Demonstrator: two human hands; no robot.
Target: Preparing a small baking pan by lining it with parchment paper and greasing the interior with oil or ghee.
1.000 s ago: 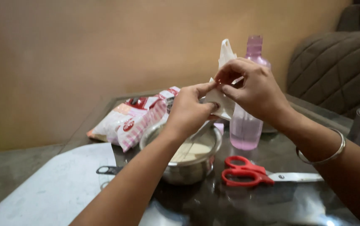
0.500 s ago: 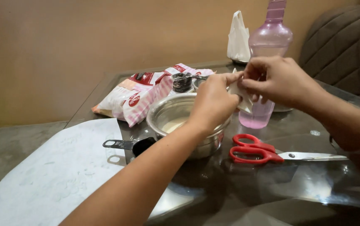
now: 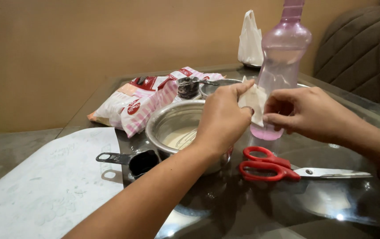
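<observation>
- Nearest the camera, the glass desk lay bare and reflective, with a white sheet spread over its left part; this looked like the freest room for setting anything down.
- Just beyond, a black measuring cup sat to the left of the steel bowl, and red-handled scissors lay to its right, blades pointing right.
- Above the bowl's right rim, the left hand and right hand both pinched a small white packet, fingers closed on its edges.
- Judging by this, keeping the packet over the pale batter in the bowl would have caught any spill.
- Behind the packet, almost touching the right hand, stood a tall pink bottle; an elbow swing could have tipped it.
- Farther back lay a red-and-white bag, another small cup and a white pouch near the desk's far edge.
</observation>
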